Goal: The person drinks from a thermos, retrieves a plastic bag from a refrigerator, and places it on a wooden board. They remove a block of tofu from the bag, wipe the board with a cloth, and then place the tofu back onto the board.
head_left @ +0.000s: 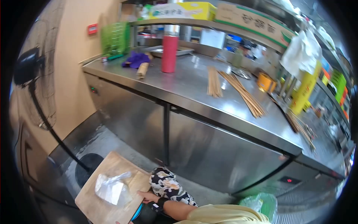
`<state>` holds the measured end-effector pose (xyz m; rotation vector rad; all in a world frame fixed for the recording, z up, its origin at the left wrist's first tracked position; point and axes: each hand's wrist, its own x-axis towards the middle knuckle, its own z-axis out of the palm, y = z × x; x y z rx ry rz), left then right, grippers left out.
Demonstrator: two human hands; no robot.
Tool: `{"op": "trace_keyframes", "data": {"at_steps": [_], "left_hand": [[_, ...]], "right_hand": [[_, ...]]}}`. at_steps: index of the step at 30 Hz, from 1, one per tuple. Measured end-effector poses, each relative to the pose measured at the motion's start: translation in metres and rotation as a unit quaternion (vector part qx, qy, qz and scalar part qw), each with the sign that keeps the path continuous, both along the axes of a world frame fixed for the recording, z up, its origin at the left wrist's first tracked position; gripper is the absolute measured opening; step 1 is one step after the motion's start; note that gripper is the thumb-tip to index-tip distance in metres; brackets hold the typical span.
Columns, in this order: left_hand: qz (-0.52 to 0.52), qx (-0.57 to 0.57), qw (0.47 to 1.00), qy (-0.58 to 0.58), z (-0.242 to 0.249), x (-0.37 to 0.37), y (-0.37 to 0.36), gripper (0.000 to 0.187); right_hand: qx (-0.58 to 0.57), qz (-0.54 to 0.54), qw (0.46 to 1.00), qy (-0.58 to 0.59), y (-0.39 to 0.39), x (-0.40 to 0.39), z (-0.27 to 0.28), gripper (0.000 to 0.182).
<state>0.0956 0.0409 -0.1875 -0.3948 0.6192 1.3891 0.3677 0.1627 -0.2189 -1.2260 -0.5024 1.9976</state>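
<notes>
A wooden cutting board (89, 194) lies low at the bottom left, with a clear plastic bag (112, 189) on top of it. My right hand (148, 196), a black band at its wrist, grips the board's right edge with the fingers over the rim. Just the fingertips of my left hand (120, 223) show at the bottom border, near the board's lower edge; the rest of that hand is out of frame. Beneath the board, part of a blue rim (137, 212) shows beside my right hand.
A steel counter (186, 84) carries bundled wooden sticks (244, 95), a red thermos (169, 54), a purple cloth (136, 59) and an orange tape roll (265, 82). A black stand fan (41, 99) stands left. A green-lined bin (266, 205) is at lower right.
</notes>
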Motion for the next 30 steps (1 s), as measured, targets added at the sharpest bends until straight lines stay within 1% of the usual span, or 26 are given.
{"op": "trace_keyframes", "data": {"at_steps": [1,2,3,4,5,6,7,8,9,10,11,12,13,14,15,17,18,19,20,21,22,23,24,26,27,30], "left_hand": [[-0.013,-0.036,0.998,0.048,0.023,0.006,-0.001,0.031],[-0.017,-0.071,0.993,0.096,0.065,0.026,-0.005,0.035],[-0.017,-0.105,0.984,0.142,0.086,0.038,-0.010,0.038],[-0.038,-0.062,0.989,0.131,0.079,0.034,-0.013,0.041],[-0.061,-0.019,0.991,0.115,0.066,0.022,-0.015,0.043],[-0.086,0.023,0.991,0.098,0.038,0.008,-0.012,0.046],[-0.067,-0.089,0.982,0.153,-0.023,-0.027,0.004,0.043],[-0.146,-0.085,0.980,0.104,-0.011,-0.019,0.004,0.045],[-0.215,-0.085,0.971,0.053,0.000,-0.014,0.004,0.046],[-0.268,-0.087,0.959,-0.001,0.024,-0.005,-0.002,0.048],[-0.333,-0.059,0.939,0.063,0.037,0.003,-0.005,0.048],[-0.382,-0.040,0.915,0.126,0.051,0.005,-0.005,0.049],[-0.429,-0.015,0.885,0.179,0.090,0.017,-0.004,0.045],[-0.464,-0.007,0.858,0.223,0.120,0.021,0.004,0.040],[-0.473,0.023,0.849,0.234,0.130,0.013,0.008,0.038],[-0.420,0.059,0.844,0.329,0.153,-0.003,0.013,0.034],[-0.391,0.069,0.833,0.386,0.153,-0.015,0.017,0.033],[-0.358,0.089,0.826,0.425,0.147,-0.027,0.025,0.031],[-0.335,0.119,0.810,0.467,0.143,-0.038,0.033,0.030],[-0.313,0.118,0.807,0.487,0.145,-0.047,0.039,0.030],[-0.295,0.121,0.801,0.506,0.147,-0.051,0.047,0.031],[-0.277,0.125,0.795,0.524,0.147,-0.051,0.054,0.031],[-0.256,0.155,0.801,0.518,0.146,-0.047,0.059,0.030],[-0.214,0.213,0.809,0.505,0.146,-0.037,0.069,0.029],[-0.200,0.234,0.806,0.505,0.142,-0.033,0.073,0.028],[-0.163,0.280,0.795,0.513,0.127,-0.020,0.081,0.026]], "right_hand": [[0.004,0.000,1.000,-0.004,-0.002,-0.003,0.013,0.043],[-0.001,0.005,1.000,-0.005,-0.003,-0.002,0.010,0.043],[-0.005,0.015,1.000,-0.009,-0.003,-0.003,0.006,0.043],[-0.008,0.024,1.000,-0.016,0.000,0.000,-0.001,0.044],[-0.004,0.039,0.999,0.006,0.004,-0.002,-0.017,0.045],[-0.010,0.020,1.000,-0.016,0.000,-0.001,-0.011,0.045],[-0.016,0.004,0.999,-0.039,-0.004,-0.003,0.005,0.044],[-0.022,-0.008,0.998,-0.060,-0.007,-0.005,0.009,0.043],[0.004,0.032,0.997,-0.064,-0.006,-0.001,0.003,0.051],[0.059,0.073,0.994,-0.064,0.001,0.000,-0.033,0.066],[0.065,0.089,0.990,-0.087,-0.012,0.006,-0.009,0.074],[-0.038,0.100,0.987,-0.120,-0.015,0.003,0.013,0.072],[-0.025,0.146,0.982,-0.116,-0.027,0.016,0.049,0.070],[-0.062,0.217,0.970,-0.092,-0.025,0.016,0.045,0.064],[-0.063,0.283,0.953,-0.083,-0.027,0.013,0.075,0.052],[0.027,0.254,0.961,-0.111,-0.033,0.010,0.136,0.033],[0.084,0.215,0.959,-0.164,-0.032,0.004,0.159,0.024],[0.161,0.179,0.952,-0.189,-0.025,0.004,0.170,0.022],[0.250,0.146,0.935,-0.206,-0.016,0.001,0.189,0.020],[0.323,0.105,0.913,-0.227,-0.005,-0.004,0.204,0.017],[0.366,0.076,0.886,-0.276,0.005,-0.011,0.222,0.014],[0.444,0.041,0.830,-0.336,0.014,-0.022,0.236,0.013],[0.517,0.005,0.761,-0.391,0.022,-0.034,0.246,0.015],[0.644,-0.022,0.577,-0.501,0.043,-0.052,0.252,0.027],[0.679,-0.018,0.471,-0.562,0.045,-0.064,0.264,0.031],[0.528,0.131,0.623,-0.562,0.061,-0.074,0.245,0.027]]}}
